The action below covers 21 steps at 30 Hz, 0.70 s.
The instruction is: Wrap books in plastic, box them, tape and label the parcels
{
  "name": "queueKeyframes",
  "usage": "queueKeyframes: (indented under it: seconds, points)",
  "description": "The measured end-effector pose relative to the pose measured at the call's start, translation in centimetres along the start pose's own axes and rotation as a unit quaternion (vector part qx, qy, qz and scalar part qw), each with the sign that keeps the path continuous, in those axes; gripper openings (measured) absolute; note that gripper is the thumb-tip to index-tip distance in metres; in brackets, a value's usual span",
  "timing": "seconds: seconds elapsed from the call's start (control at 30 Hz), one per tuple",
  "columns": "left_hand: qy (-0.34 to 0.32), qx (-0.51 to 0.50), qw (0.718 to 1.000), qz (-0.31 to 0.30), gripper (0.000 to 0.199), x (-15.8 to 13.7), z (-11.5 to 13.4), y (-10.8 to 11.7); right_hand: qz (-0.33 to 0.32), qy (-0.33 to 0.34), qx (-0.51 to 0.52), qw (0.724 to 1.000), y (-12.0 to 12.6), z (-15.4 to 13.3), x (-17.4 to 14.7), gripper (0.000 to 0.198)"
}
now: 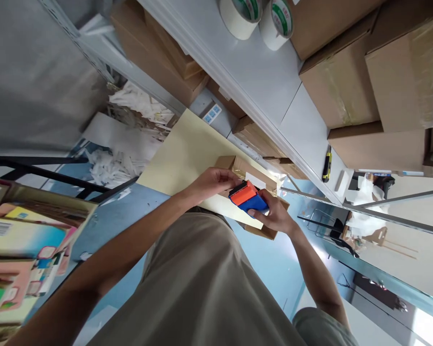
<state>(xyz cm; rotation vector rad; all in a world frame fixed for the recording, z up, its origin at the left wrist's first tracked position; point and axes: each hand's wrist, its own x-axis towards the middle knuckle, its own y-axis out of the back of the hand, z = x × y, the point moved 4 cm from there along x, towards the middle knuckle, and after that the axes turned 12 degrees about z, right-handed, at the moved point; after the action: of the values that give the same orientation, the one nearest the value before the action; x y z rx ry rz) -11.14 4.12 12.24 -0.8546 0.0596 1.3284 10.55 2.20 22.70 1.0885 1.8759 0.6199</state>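
Right now, the right hand [274, 214] is closed around a red-and-blue tool [250, 198], its thumb pressed against the blue side. The tool is held up in front of the body, above the near edge of the cream counter [176, 158], toward that counter's right end, with its black end pointing left. Beside that end is the left hand [218, 181], its thumb and fingers drawn close together; I cannot tell whether they pinch anything or touch the tool. Just behind the tool shows a white slip [255, 180], and a cardboard box [225, 162] sits by the far edge of the counter. Past the far left corner lies a power strip [212, 114]. Higher up runs a grey shelf [252, 72]; two rolls of tape [238, 24] stand together on it, large cartons [341, 89] line its back, and a yellow-and-black cutter [326, 166] lies close to its front edge, near the right end. White scraps [117, 166] lie heaped beyond the counter's left edge.
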Motion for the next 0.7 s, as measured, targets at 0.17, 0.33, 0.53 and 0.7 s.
queueKeyframes:
  seconds: [0.17, 0.33, 0.53, 0.7]
  points:
    - [-0.003, 0.029, 0.999, 0.036, 0.048, 0.5, -1.3, 1.3, -0.009, -0.048, -0.051, 0.997, 0.3, 0.0, 0.7, 0.045]
    - [-0.021, 0.033, 0.996, 0.075, 0.049, 0.8, -3.3, 1.5, -0.057, -0.099, -0.064, 0.991, 1.1, -1.0, 1.6, 0.047]
    - [-0.007, 0.009, 0.988, 0.155, 0.056, 1.9, -5.6, 3.9, -0.153, -0.137, -0.091, 0.974, 5.2, -1.9, 1.7, 0.053]
    - [-0.002, 0.006, 0.980, 0.197, 0.054, 5.7, -7.9, 8.4, -0.166, -0.212, -0.101, 0.958, 9.1, -2.1, 1.5, 0.056]
